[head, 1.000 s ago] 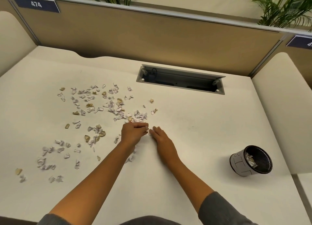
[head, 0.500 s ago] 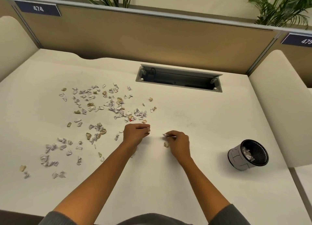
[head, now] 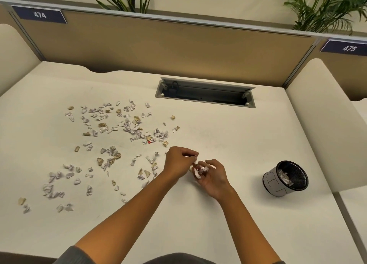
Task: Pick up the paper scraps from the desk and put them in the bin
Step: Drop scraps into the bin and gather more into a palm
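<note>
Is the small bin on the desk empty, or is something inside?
Not empty: crumpled white paper scraps lie inside the bin.

The right hand (head: pixel 213 177) is cupped, palm up, holding a small bunch of scraps (head: pixel 199 170). The left hand (head: pixel 179 161) pinches one bit just beside it. More paper scraps (head: pixel 111 136) lie on the counter (head: pixel 228 148). The bin (head: pixel 285 181) sits well apart.

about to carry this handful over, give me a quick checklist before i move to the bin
1. Scraps cupped in right hand: ok.
2. Left hand done passing its pinched scrap: cannot tell.
3. Bin upright with mouth open: ok.
4. Room in bin, only a few scraps inside: ok.
5. Desk bare between right hand and bin: ok.
6. Desk cleared: not ok, many loose scraps remain on the left.
</note>
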`<state>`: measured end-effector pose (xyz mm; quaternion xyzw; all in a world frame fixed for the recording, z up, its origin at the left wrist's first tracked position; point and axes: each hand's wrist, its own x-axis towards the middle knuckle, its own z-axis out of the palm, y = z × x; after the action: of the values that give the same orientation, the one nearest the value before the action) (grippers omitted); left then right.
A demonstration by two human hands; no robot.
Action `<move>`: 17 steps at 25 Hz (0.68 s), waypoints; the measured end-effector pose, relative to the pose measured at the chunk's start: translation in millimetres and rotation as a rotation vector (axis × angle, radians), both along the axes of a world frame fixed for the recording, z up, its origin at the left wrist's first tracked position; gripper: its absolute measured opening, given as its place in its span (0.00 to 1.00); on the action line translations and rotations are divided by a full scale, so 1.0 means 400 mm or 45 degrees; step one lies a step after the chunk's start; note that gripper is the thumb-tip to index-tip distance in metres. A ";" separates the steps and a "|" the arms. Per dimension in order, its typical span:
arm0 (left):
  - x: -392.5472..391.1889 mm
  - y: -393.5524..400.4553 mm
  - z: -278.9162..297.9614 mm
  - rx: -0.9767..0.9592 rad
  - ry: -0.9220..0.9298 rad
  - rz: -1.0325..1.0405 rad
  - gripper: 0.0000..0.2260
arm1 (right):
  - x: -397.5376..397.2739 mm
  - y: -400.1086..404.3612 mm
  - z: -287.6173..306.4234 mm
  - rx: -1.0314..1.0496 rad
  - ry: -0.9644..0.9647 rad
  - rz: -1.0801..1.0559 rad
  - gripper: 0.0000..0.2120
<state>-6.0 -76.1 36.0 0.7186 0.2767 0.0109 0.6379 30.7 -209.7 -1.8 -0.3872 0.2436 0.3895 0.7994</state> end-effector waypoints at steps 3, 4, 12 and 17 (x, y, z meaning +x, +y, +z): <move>0.002 -0.045 0.011 0.032 0.028 -0.128 0.07 | -0.002 0.008 -0.004 0.095 0.100 -0.149 0.11; 0.004 -0.053 0.014 0.012 0.021 -0.162 0.07 | -0.001 0.011 -0.006 0.104 0.102 -0.178 0.10; 0.010 0.029 -0.045 0.413 0.096 -0.189 0.17 | 0.011 -0.038 -0.019 0.234 0.270 -0.469 0.10; 0.005 0.002 -0.123 0.665 0.206 -0.609 0.26 | 0.030 -0.078 -0.019 0.204 0.215 -0.578 0.10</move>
<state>-3.9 -75.2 -13.2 0.9002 0.1382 -0.1255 0.3935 42.7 -241.0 -9.3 -0.2242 0.3587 0.2491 0.8712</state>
